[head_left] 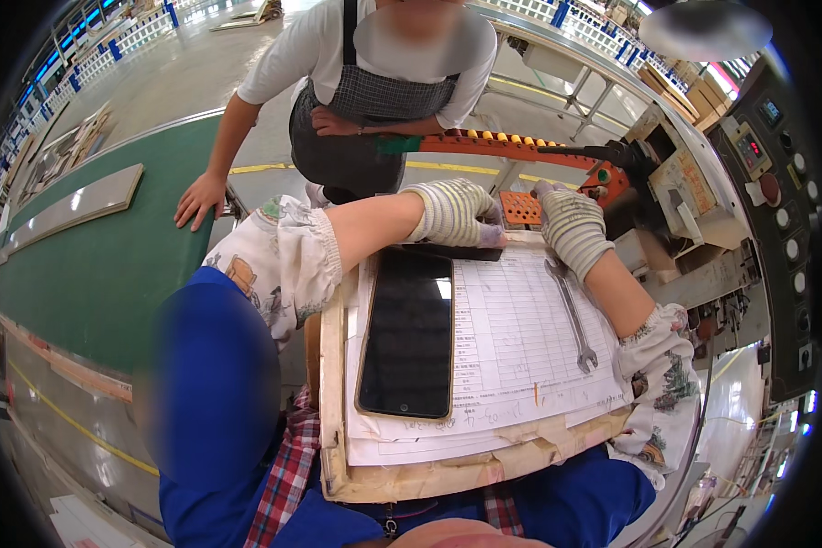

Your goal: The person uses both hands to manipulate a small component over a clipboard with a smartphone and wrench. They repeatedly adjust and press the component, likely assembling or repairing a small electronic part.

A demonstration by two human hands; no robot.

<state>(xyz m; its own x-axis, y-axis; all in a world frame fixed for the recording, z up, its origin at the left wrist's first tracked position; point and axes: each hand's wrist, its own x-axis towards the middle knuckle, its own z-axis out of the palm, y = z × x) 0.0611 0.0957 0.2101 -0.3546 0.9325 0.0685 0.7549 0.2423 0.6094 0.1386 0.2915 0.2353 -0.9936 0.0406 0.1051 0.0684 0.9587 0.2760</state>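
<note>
Both of my hands wear striped knit gloves and reach past the far edge of a wood-framed board (374, 481). My left hand (457, 212) is closed, its fingertips curled down beside a dark bar-shaped object (457, 252); what it holds, if anything, is hidden. At the far right corner of the board, my right hand (571, 219) has its fingers bent next to an orange plate with holes (521, 208). Its grip is hidden too. Printed sheets (511, 338) cover the board. On them lie a black-screened tablet or large phone (406, 333) and an open-ended wrench (573, 315).
Across from me a person in a dark apron (365, 137) rests a hand (201, 199) on a green belt table (100, 274). A long panel (78, 208) lies there. An orange rail with yellow rollers (493, 146) runs behind my hands. At right stands a control panel (776, 210).
</note>
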